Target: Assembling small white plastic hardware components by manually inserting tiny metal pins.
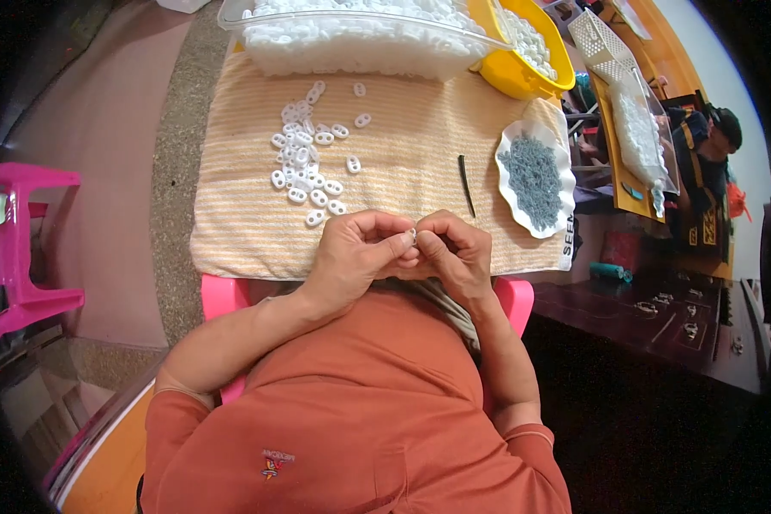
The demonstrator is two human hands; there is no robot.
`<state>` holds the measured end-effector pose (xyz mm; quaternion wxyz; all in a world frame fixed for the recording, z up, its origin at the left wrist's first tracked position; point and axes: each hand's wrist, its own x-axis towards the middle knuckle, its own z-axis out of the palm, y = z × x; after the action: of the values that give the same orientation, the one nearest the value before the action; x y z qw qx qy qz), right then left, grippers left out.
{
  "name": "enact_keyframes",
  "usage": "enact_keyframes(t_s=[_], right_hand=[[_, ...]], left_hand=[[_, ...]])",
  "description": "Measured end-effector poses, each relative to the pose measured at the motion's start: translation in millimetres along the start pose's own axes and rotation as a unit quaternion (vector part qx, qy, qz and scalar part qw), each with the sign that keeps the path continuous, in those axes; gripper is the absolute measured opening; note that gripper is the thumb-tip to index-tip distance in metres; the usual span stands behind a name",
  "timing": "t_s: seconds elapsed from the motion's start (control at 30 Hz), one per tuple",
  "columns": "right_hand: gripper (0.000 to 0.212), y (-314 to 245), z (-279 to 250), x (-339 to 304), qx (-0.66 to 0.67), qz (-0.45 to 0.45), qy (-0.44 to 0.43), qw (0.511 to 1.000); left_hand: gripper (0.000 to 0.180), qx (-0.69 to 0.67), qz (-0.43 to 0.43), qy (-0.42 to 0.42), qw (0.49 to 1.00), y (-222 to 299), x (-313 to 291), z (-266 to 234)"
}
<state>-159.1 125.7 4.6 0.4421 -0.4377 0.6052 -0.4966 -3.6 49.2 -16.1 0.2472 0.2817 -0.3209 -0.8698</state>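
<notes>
Just past the near edge of the striped towel, my left hand (361,254) and my right hand (456,255) meet at the fingertips. Both pinch one small whitish piece (415,233), mostly covered by the fingers; its exact shape is hidden. Beyond my left hand lies a loose heap of white oval plastic pieces (301,156), each with two holes. A thin dark stick-like tool (466,185) rests on the towel beyond my right hand. To its right stands a white scalloped dish (507,195) filled with small grey-blue translucent bits (534,178).
A clear bin (360,58) heaped with white pieces spans the far edge, beside a yellow basin (522,81). Beneath everything lies a striped towel (248,231). At left is a pink stool (26,248). Another person (713,141) sits at far right near a second clear container (638,137).
</notes>
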Motion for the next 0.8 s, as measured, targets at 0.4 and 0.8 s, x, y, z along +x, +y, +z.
enact_keyframes(t_s=[0.4, 0.8], right_hand=[[0.008, -2.1, -2.4, -0.2, 0.006, -0.011, 0.026, 1.000], [0.010, -9.2, -10.9, 42.7, -0.063, -0.038, 0.000, 0.997]], left_hand=[[0.018, -0.011, 0.003, -0.002, 1.000, 1.2, -3.2, 1.1], [0.018, -0.032, 0.036, 0.006, 0.999, 16.9, -17.0, 9.9]])
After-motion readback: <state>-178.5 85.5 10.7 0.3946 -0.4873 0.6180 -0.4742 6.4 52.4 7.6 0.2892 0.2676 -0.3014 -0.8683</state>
